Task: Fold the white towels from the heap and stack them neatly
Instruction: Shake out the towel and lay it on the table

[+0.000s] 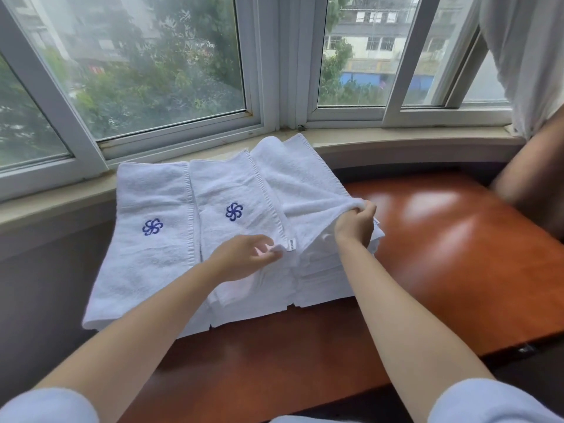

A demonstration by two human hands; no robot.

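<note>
Left hand: we pinch the near corner of the loose white terry towel beside its small label.
Right hand: we grip its bunched fold, lifted above the folded white stack.
Doing it well: we would match corners, draw taut, then fold.
Room: glossy red-brown wooden table lies bare right of our right hand; the logo towels crowd the left.

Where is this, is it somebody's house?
Perhaps a hotel or guest room, though I can't be sure. The white towels all bear the same blue logo, and they lie on a polished wooden table under a big bay window.
</note>
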